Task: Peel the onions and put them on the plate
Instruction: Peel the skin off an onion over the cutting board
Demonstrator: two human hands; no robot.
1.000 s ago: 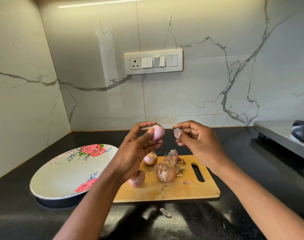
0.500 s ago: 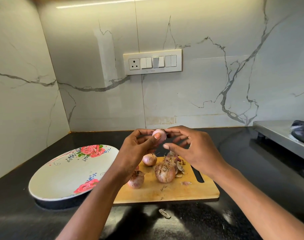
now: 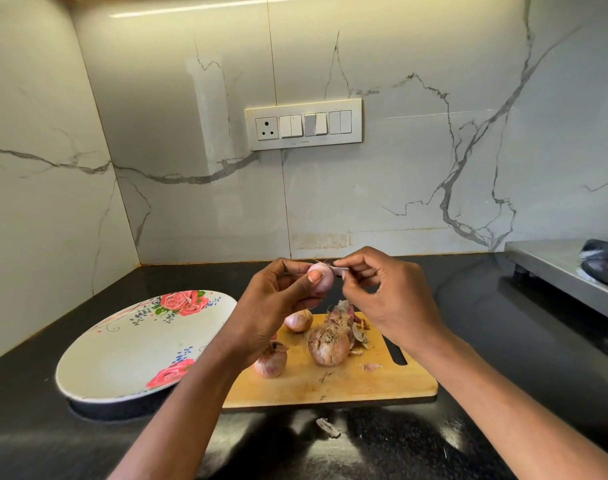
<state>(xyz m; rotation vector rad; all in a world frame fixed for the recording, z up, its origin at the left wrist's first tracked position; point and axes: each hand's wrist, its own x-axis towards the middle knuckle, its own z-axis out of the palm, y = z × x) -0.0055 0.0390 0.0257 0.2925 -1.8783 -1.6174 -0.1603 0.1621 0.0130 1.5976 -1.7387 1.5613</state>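
My left hand [image 3: 274,306] holds a small pale pink onion [image 3: 325,277] up above the wooden cutting board [image 3: 347,382], thumb across its front. My right hand [image 3: 389,299] pinches a thin strip of skin [image 3: 340,270] at the onion's top right. Three unpeeled onions lie on the board: a large one [image 3: 328,346] in the middle, a small one [image 3: 271,362] at the front left, another small one [image 3: 299,321] behind. A white oval plate [image 3: 122,355] with red roses sits left of the board, holding nothing.
A heap of peeled skins [image 3: 347,318] lies on the board behind the large onion. One scrap [image 3: 328,427] lies on the black counter in front of the board. A steel stove [image 3: 565,268] stands at the right. Marble walls close off the back and left.
One second ago my right hand held a peeled piece away from the onion. It dropped that, came back to the onion and now pinches a new strip of skin at the top.
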